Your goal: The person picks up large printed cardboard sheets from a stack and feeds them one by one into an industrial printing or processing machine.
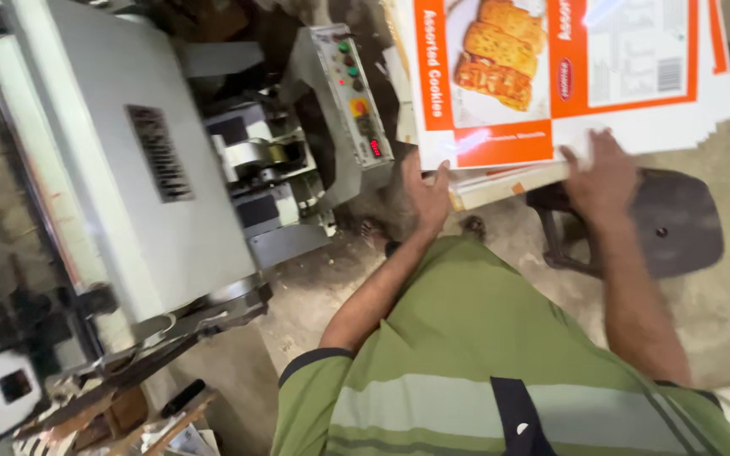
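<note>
The big grey machine (128, 169) fills the left of the frame, its control panel (354, 84) jutting toward the stack, so I have little room there. My guess is a sideways swing could knock a corner against the buttons. Open floor (720, 312) lies at right and below. The stack of flat printed carton sheets (568, 76) sits at upper right, overhanging a dark stool (669, 219); if I pull unevenly the sheets may fan out and slide off. My left hand (426, 196) grips the lower left corner, fingers curled over the edge; my right hand (603, 173) lies flat and spread on the bottom edge
</note>
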